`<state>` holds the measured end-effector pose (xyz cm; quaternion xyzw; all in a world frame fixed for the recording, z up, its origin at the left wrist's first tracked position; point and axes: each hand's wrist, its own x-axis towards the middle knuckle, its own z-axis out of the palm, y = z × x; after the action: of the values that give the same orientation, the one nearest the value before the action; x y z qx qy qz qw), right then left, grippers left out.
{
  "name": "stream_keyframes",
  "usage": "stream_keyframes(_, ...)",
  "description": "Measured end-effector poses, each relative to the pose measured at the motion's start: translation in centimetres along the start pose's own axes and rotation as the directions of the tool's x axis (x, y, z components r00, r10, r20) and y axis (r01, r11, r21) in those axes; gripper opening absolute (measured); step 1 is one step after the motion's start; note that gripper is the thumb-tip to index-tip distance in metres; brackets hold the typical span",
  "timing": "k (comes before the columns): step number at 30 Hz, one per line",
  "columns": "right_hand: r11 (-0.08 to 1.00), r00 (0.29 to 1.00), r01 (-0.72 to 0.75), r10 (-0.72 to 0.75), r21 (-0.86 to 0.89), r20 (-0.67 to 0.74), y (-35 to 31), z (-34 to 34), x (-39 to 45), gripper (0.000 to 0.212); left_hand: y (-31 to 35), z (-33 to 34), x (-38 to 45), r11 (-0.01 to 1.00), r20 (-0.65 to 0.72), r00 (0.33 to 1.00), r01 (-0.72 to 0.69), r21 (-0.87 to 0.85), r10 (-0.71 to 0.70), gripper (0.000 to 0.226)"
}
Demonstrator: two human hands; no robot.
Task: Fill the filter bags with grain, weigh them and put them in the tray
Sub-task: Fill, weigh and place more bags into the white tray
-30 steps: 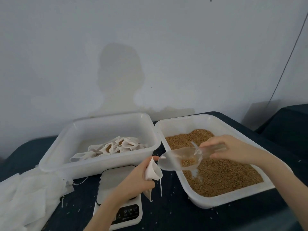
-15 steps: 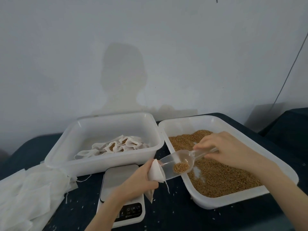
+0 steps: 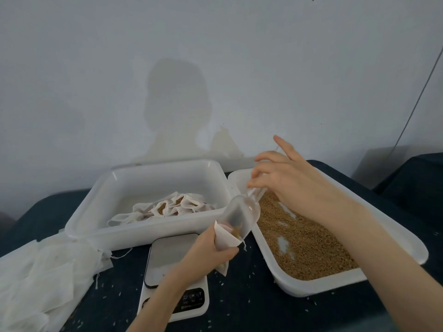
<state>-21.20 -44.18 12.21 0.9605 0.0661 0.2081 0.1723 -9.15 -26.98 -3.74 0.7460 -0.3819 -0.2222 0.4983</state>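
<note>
Tipping steeply, the clear plastic scoop (image 3: 242, 215) has its mouth down in the open top of the filter bag (image 3: 225, 240), with a little brown grain at the lip where the two meet. Right hand (image 3: 285, 183) pinches the scoop's handle from above, wrist raised; index finger sticks out straight, the other fingers curl around the handle. Left hand (image 3: 211, 252) is wrapped around the bag from below, forearm coming up from the bottom edge, holding it above the gap between the scale (image 3: 175, 276) and the grain tray (image 3: 405, 238).

Bag's lower part is mostly hidden by the left hand; only a corner hangs out underneath. How full it is cannot be told. Scale display is partly covered by the left forearm, markings unreadable.

Both trays are white, smooth plastic, rounded corners. Grain tray holds a shallow granular layer with bare patches. Second tray (image 3: 100, 212), to the left, holds crumpled filled bags (image 3: 167, 207). Empty bags (image 3: 43, 271), thin white fabric, are piled at far left, cut off by the frame. Surface (image 3: 239, 307) is dark cloth with stray grains scattered on it.
</note>
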Motion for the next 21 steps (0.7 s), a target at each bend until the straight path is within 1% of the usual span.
stream_keyframes(5,0.996,1.0,0.024,-0.025,-0.081,-0.006,-0.6,-1.0,0.7,0.047,0.3,0.0,0.0,0.999,-0.017,1.0,-0.004,-0.053,0.003,0.04)
stream_keyframes(9,0.999,0.999,-0.001,-0.001,-0.054,-0.034,-0.1,-0.7,0.2,0.047,0.5,-0.1,0.0,0.996,-0.042,0.999,-0.018,-0.088,0.014,0.041)
stream_keyframes(11,0.998,0.998,-0.066,0.066,-0.02,-0.012,0.8,0.0,-0.4,0.046,0.7,-0.3,0.0,0.996,-0.06,0.998,-0.021,-0.09,0.015,0.041)
stream_keyframes(14,0.968,0.973,-0.228,0.223,0.108,0.055,2.1,2.2,-1.7,0.035,0.5,-1.3,-0.1,0.993,-0.084,0.996,-0.011,-0.119,0.001,0.037)
stream_keyframes(16,0.922,0.938,-0.334,0.306,0.196,0.162,2.6,4.3,-2.9,0.034,0.3,-1.9,0.0,0.986,-0.101,0.995,0.005,-0.167,-0.022,0.036)
stream_keyframes(18,0.852,0.894,-0.425,0.344,0.304,0.287,2.6,6.5,-4.2,0.033,0.1,-2.5,0.1,0.982,-0.152,0.987,0.015,-0.188,-0.045,0.033)
stream_keyframes(21,0.752,0.83,-0.54,0.401,0.377,0.388,2.7,9.6,-5.7,0.04,-0.4,-3.1,0.5,0.986,-0.258,0.963,0.039,-0.16,-0.08,0.026)
